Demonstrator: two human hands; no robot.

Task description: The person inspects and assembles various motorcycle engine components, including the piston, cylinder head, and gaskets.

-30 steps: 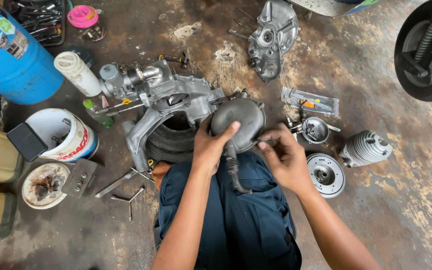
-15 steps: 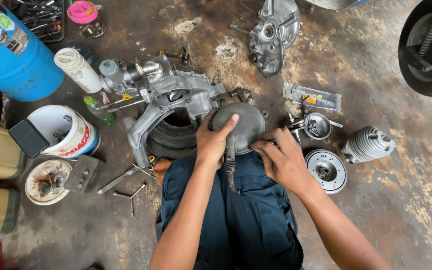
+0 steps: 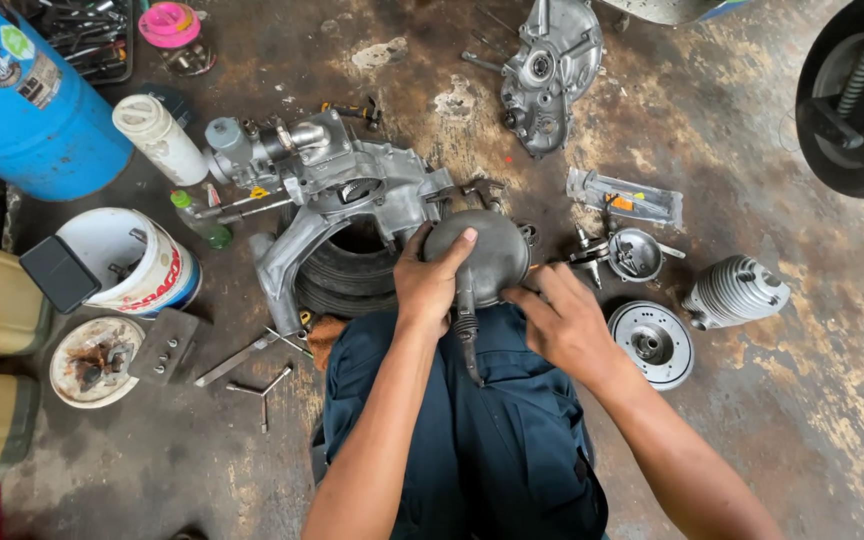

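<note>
Stained concrete floor (image 3: 772, 420) holds stripped engine parts; left hand (image 3: 430, 278) grips the round grey metal cover (image 3: 492, 250), right hand's (image 3: 564, 325) fingers half-curled against its edge; reassembly looks far off.

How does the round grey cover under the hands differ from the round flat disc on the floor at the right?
The domed cover is smooth and bulging; the flat disc is low, with a hub and small holes. The left hand rests on the domed cover and the right hand touches its edge; the flat disc lies untouched beside the right hand. The domed cover sits on the engine casing; the flat disc lies on the floor. Both are round, grey metal parts.
</note>
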